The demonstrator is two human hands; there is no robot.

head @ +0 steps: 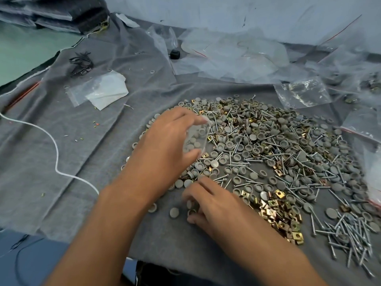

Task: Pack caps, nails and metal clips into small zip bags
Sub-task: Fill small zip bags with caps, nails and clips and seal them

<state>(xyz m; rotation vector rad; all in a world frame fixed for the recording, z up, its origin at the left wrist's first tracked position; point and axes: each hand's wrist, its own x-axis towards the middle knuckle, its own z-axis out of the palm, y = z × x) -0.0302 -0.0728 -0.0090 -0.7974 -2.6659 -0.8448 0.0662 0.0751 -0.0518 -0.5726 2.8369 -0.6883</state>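
L hand (165,145) holds zip bag (195,139) mouth up for loading | R hand (208,203) pinching caps (192,205) off cloth (92,141) to drop in

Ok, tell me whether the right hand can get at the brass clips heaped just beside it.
Probably yes. The right hand is gathering grey caps just left of the brass clips, and nothing covers that heap. It already pinches a few caps, though.
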